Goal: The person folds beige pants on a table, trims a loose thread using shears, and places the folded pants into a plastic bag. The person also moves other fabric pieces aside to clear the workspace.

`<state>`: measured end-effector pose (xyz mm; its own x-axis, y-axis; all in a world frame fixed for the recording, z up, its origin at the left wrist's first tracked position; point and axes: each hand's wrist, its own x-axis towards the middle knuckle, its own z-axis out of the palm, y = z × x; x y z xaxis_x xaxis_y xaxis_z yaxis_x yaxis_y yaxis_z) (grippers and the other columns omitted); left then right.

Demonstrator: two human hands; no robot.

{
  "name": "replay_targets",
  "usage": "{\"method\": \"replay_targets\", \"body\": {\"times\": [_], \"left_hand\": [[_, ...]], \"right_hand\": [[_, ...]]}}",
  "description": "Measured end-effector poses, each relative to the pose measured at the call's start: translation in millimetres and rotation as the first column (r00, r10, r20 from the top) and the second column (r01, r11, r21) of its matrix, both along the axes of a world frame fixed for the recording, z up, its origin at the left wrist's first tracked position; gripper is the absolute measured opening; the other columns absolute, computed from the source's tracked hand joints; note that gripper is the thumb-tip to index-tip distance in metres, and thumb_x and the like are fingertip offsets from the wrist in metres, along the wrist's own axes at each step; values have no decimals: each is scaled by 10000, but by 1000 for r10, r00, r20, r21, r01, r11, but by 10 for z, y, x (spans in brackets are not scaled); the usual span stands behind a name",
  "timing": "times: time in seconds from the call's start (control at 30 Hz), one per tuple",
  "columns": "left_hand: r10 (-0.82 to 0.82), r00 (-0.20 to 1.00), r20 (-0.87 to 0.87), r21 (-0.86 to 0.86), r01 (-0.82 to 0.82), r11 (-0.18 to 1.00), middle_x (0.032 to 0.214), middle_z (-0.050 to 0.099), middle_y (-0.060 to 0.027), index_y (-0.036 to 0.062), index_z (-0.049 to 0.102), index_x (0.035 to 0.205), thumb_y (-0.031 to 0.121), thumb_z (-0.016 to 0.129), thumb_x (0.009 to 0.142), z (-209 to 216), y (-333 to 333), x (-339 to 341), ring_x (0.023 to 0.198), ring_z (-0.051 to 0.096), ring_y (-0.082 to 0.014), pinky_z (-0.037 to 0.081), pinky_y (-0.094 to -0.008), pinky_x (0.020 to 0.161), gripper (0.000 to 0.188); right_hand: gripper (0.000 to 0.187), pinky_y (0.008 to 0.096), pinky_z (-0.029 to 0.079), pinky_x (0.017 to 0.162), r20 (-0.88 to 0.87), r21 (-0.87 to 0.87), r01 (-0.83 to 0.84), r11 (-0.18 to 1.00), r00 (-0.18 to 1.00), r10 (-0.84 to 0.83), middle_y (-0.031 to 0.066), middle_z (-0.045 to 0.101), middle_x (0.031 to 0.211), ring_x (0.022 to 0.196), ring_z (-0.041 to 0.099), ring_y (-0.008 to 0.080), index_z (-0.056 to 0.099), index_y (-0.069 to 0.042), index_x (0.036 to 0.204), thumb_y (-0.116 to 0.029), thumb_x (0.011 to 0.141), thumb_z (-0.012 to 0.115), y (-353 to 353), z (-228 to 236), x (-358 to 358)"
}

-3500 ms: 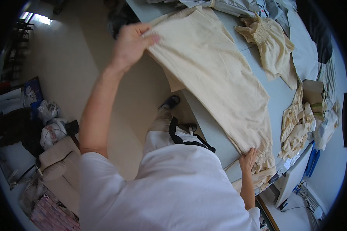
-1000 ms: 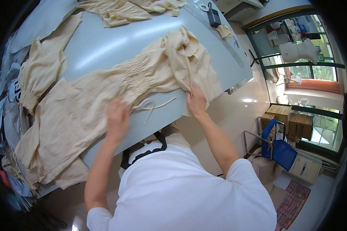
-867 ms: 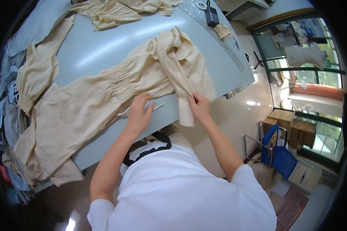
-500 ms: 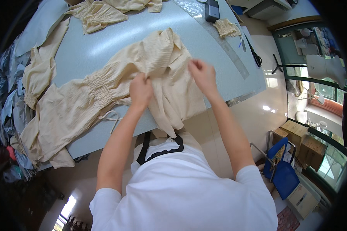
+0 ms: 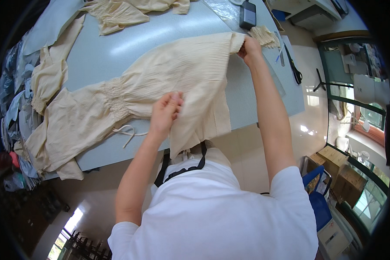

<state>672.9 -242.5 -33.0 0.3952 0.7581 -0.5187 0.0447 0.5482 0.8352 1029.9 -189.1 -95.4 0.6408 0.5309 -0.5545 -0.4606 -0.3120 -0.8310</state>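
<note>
A cream dress with a gathered waist lies across the table, its sleeved top to the left and its skirt to the right. My right hand is closed on the skirt's hem edge at the far right, lifting it from the table. Over the middle of the skirt is my left hand, fingers curled in and no cloth visibly pinched between them. One skirt corner hangs past the near table edge in front of me. A thin cream tie trails from the waist onto the tabletop.
More cream garment pieces lie at the far side and a cream sleeve-like piece at the left. A dark box-shaped device, a gathered cream scrap and black scissors lie far right. A blue chair stands right.
My right hand has moved farther away and taken hold of the hem, spreading the bunched skirt out smoother. My left hand has let go of the cloth and shifted slightly right and nearer.
</note>
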Motion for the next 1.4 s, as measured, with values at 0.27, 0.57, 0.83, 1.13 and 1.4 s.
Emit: {"method": "replay_targets", "body": {"times": [0.27,0.57,0.83,1.13,1.4], "left_hand": [[-15,778,-628,613,507,606,1016,567,-167,-42,552,1067,152,735,805,-80,-798,-434,980,539,-356,417,-440,896,374],[-259,864,-433,259,394,882,845,564,-56,9,523,871,103,766,757,70,-1000,-529,828,547,-158,445,-320,772,284],[-53,996,67,-523,80,848,976,669,-70,21,570,1050,-25,667,805,-195,-1320,-407,914,646,-154,506,-310,854,267],[106,901,420,-606,191,772,1204,590,-166,-59,475,1307,-18,462,659,31,-1229,-192,1124,591,-305,481,-441,1000,649],[170,719,674,-555,341,759,1165,602,-130,-38,534,1235,-53,494,666,582,-1213,-122,1080,600,-270,468,-417,987,570]], "right_hand": [[355,337,531,705,495,-227,-106,968,844,208,118,712,799,673,674,207,730,-9,882,-346,815,641,-783,-35,-212],[275,267,488,615,450,-141,-422,896,778,437,70,694,818,728,641,121,694,4,934,-267,916,650,-712,259,-965],[351,265,538,652,-6,14,-329,944,944,329,94,688,932,764,662,139,611,45,1100,-272,949,628,-1138,37,-933],[563,344,546,831,-186,-199,-599,776,800,570,129,696,1002,902,675,208,586,36,1210,-456,937,590,-2307,229,-1954],[566,433,455,1034,-621,453,-256,854,597,508,181,579,1302,1174,583,308,482,-7,1353,-432,981,515,-2073,888,-1824]]}}
